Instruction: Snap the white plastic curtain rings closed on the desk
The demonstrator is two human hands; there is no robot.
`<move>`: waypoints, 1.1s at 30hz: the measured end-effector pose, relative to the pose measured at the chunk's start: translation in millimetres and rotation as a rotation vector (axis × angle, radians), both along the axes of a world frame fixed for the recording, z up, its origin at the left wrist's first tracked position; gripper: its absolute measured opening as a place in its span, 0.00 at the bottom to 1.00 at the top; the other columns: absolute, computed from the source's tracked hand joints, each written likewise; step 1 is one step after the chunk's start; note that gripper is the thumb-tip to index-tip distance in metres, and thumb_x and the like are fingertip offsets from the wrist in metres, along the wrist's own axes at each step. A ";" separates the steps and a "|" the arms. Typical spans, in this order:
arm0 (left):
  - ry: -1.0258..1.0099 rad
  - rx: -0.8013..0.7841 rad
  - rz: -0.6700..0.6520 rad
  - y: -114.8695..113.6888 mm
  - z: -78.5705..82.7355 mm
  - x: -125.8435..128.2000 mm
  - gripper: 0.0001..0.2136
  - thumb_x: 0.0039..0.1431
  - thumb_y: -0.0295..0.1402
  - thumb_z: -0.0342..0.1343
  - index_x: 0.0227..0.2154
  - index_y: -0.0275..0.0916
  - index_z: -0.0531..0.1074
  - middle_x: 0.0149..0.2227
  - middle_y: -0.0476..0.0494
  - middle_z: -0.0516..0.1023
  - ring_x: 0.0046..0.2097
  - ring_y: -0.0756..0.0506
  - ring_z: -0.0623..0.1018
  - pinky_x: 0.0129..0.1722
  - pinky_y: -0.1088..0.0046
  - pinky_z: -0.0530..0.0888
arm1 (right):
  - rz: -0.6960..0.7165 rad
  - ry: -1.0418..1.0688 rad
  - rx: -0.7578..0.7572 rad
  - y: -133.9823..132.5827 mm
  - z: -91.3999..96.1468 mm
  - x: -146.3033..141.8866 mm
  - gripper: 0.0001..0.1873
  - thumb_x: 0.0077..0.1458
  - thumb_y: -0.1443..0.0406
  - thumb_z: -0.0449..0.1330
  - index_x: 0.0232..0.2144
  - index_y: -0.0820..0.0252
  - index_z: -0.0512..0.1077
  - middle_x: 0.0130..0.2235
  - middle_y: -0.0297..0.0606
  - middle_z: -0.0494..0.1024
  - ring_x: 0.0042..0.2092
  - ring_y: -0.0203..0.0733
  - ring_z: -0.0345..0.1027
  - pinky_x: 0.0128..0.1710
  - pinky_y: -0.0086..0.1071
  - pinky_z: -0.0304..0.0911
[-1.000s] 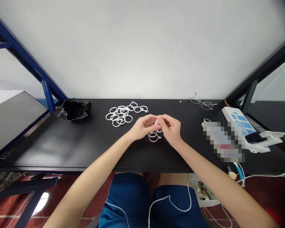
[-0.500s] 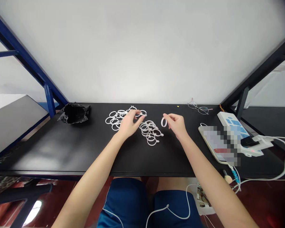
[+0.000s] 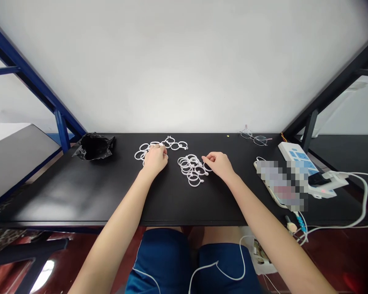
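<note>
The right hand [image 3: 219, 165] seems to pinch a white ring [image 3: 206, 169] at its fingers, one pile [image 3: 189, 165] just left of them, while the left hand [image 3: 155, 159], grip hidden, rests curled fingers over another pile [image 3: 169, 142] of likely light, stiff rings, best taken by the rim.

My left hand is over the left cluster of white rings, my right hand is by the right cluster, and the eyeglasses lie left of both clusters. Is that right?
Not quite: the eyeglasses lie right of both clusters, as the head view shows. Your left hand is over the left cluster of white rings, and your right hand is by the right cluster.
</note>
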State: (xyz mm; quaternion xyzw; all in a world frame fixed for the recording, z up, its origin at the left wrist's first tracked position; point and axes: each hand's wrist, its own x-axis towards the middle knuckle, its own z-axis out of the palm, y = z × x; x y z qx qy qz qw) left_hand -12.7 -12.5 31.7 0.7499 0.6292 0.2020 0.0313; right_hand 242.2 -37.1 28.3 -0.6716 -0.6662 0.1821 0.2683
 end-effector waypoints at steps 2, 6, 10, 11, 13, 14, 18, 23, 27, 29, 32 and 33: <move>-0.015 0.007 -0.002 0.6 -1.3 -0.2 0.10 0.52 0.21 0.48 0.31 0.39 0.72 0.38 0.36 0.75 0.47 0.35 0.71 0.38 0.62 0.70 | -0.003 0.011 0.012 0.3 -0.9 0.4 0.16 0.52 0.54 0.57 0.21 0.57 0.72 0.22 0.34 0.73 0.25 0.37 0.64 0.25 0.30 0.52; -0.031 0.008 -0.014 0.4 -1.8 -0.7 0.10 0.53 0.22 0.48 0.32 0.39 0.72 0.38 0.37 0.75 0.47 0.36 0.72 0.37 0.63 0.71 | -0.004 0.037 0.064 0.9 -2.2 0.4 0.16 0.53 0.54 0.57 0.21 0.58 0.72 0.22 0.35 0.74 0.26 0.38 0.65 0.28 0.31 0.55; -0.015 0.025 -0.003 1.3 -4.2 -0.9 0.09 0.54 0.25 0.50 0.37 0.39 0.73 0.42 0.36 0.74 0.48 0.36 0.72 0.39 0.63 0.72 | -0.010 0.080 0.117 1.0 -2.3 0.2 0.14 0.53 0.56 0.57 0.22 0.58 0.72 0.24 0.36 0.76 0.27 0.39 0.67 0.30 0.31 0.57; -0.010 0.026 -0.002 1.8 -5.4 -0.7 0.10 0.55 0.25 0.50 0.38 0.39 0.73 0.42 0.36 0.74 0.48 0.36 0.72 0.39 0.62 0.72 | -0.012 0.088 0.127 0.9 -2.4 0.1 0.14 0.53 0.56 0.57 0.22 0.58 0.72 0.24 0.36 0.76 0.27 0.39 0.67 0.30 0.31 0.57; 0.006 0.023 -0.009 2.9 -8.2 0.3 0.11 0.56 0.26 0.49 0.39 0.38 0.73 0.42 0.36 0.75 0.49 0.35 0.71 0.40 0.62 0.72 | -0.012 0.096 0.141 0.6 -2.8 -0.2 0.15 0.54 0.56 0.57 0.22 0.58 0.72 0.24 0.37 0.76 0.27 0.39 0.66 0.30 0.31 0.57; 0.018 0.021 -0.015 3.3 -9.3 1.0 0.11 0.57 0.25 0.48 0.39 0.38 0.74 0.42 0.36 0.76 0.49 0.35 0.71 0.40 0.62 0.72 | -0.012 0.096 0.149 0.6 -3.2 -0.3 0.15 0.54 0.56 0.57 0.21 0.58 0.72 0.24 0.37 0.76 0.27 0.39 0.66 0.29 0.31 0.57; 0.062 0.014 -0.024 3.1 -10.2 3.4 0.13 0.58 0.23 0.46 0.38 0.37 0.75 0.42 0.36 0.76 0.50 0.36 0.71 0.39 0.64 0.73 | -0.019 0.097 0.186 1.1 -5.4 -1.1 0.15 0.53 0.57 0.57 0.21 0.58 0.72 0.22 0.36 0.75 0.26 0.39 0.66 0.29 0.31 0.57; -0.023 0.099 -0.053 1.5 -5.4 2.0 0.12 0.58 0.23 0.47 0.35 0.38 0.76 0.39 0.38 0.76 0.47 0.38 0.73 0.38 0.66 0.72 | -0.025 0.119 0.223 2.0 -6.8 -0.7 0.14 0.53 0.58 0.57 0.21 0.58 0.72 0.22 0.35 0.75 0.25 0.38 0.66 0.27 0.30 0.57; -0.385 0.239 -0.029 4.5 -4.7 2.5 0.08 0.56 0.26 0.51 0.32 0.38 0.75 0.37 0.43 0.77 0.37 0.45 0.75 0.37 0.68 0.72 | -0.029 0.140 0.271 2.8 -6.7 1.0 0.14 0.53 0.58 0.58 0.21 0.59 0.72 0.22 0.35 0.75 0.24 0.38 0.66 0.28 0.31 0.59; -0.650 0.235 -0.005 6.6 -6.0 6.4 0.05 0.54 0.28 0.54 0.30 0.37 0.75 0.37 0.44 0.77 0.32 0.48 0.75 0.34 0.70 0.73 | -0.034 0.201 0.313 3.1 -5.8 0.5 0.13 0.54 0.58 0.58 0.22 0.59 0.73 0.21 0.35 0.74 0.24 0.38 0.67 0.29 0.32 0.61; -1.045 0.030 -0.096 6.0 -7.2 16.7 0.07 0.50 0.34 0.59 0.29 0.35 0.74 0.34 0.44 0.77 0.33 0.48 0.77 0.30 0.73 0.74 | 0.015 0.437 0.299 1.1 -3.0 -5.5 0.15 0.53 0.54 0.60 0.26 0.61 0.74 0.21 0.35 0.73 0.23 0.37 0.66 0.25 0.31 0.63; -1.146 -0.060 -0.143 4.1 -6.7 20.8 0.09 0.48 0.36 0.61 0.29 0.35 0.73 0.32 0.44 0.77 0.33 0.47 0.77 0.30 0.73 0.75 | 0.049 0.534 0.273 -0.5 -1.9 -9.0 0.16 0.52 0.53 0.61 0.28 0.62 0.75 0.22 0.35 0.73 0.22 0.36 0.66 0.23 0.30 0.63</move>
